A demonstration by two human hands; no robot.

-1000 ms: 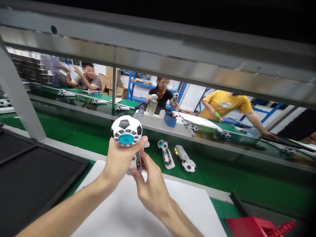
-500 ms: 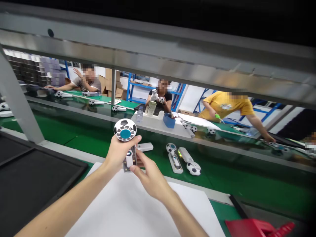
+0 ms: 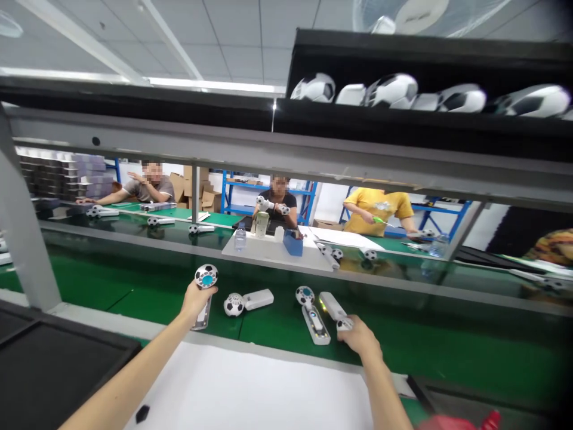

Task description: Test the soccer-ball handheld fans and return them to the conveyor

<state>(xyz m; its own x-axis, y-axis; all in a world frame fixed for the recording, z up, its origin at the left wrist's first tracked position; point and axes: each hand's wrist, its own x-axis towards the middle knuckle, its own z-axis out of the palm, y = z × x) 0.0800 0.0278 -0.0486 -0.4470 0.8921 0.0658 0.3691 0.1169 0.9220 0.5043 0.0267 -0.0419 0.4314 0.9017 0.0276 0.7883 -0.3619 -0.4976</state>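
Observation:
My left hand [image 3: 194, 303] is closed around the neck of a white handheld device with a soccer-ball head [image 3: 206, 276]; a blue disc on the ball faces me and the handle hangs below. At the right, my right hand [image 3: 362, 336] grips the ball end of a second soccer-ball-headed device [image 3: 332, 305], whose white handle points up-left and shows a yellow-green glow. Just left of it lies a third such device [image 3: 315, 324], blue disc and control side up. Between my hands another one [image 3: 258, 299] rests on the green belt, ball to the left.
White paper [image 3: 259, 388] covers the near worktop, with a black tray [image 3: 58, 370] at left and a red object [image 3: 452, 423] at lower right. Overhead runs a metal beam [image 3: 215, 143]; a black tray [image 3: 403, 45] of soccer-ball devices sits above it. Co-workers [image 3: 278, 203] sit across the belt.
My right hand has left the device in my left hand and moved right onto the glowing one. My left hand has drawn left with its device. The view has tilted up.

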